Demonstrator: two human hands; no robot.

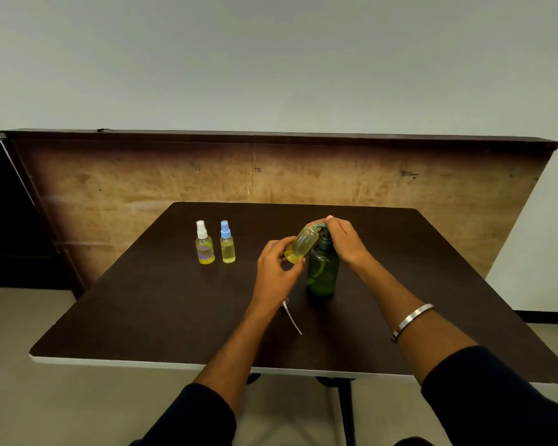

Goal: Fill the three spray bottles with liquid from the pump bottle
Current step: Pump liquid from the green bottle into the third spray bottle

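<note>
Closest to us, two dark sleeves (503, 400) come in from the bottom edge, bare forearms reaching out over the dark bench (142, 317). On the right wrist we see a silver bangle (411, 320).

Just past the left forearm, a detached spray top (291, 313) lies on the bench, its thin white dip tube pointing back toward us, the head partly hidden by the wrist.

Now the action: the left hand (276, 268) grips an uncapped spray bottle (303, 244) by its base, fingers curled round it, and holds it tilted, mouth up and to the right, right at the spout of the green pump bottle (323, 268). We can see yellowish liquid inside the tilted bottle. The right hand (342, 238) sits on top of the pump head, fingers curled over it; the pump bottle itself stands upright on the bench, just right of the left hand.

Over on the left and a little farther out, two more bottles stand upright side by side, well apart from the hands: a white-capped spray bottle (204, 243) with a purple mark on its front, and just to its right a blue-capped spray bottle (227, 243). Both hold yellow liquid and both have their tops on.

Behind the bench, a worn wooden board (271, 175) stands against a pale wall (271, 59).
</note>
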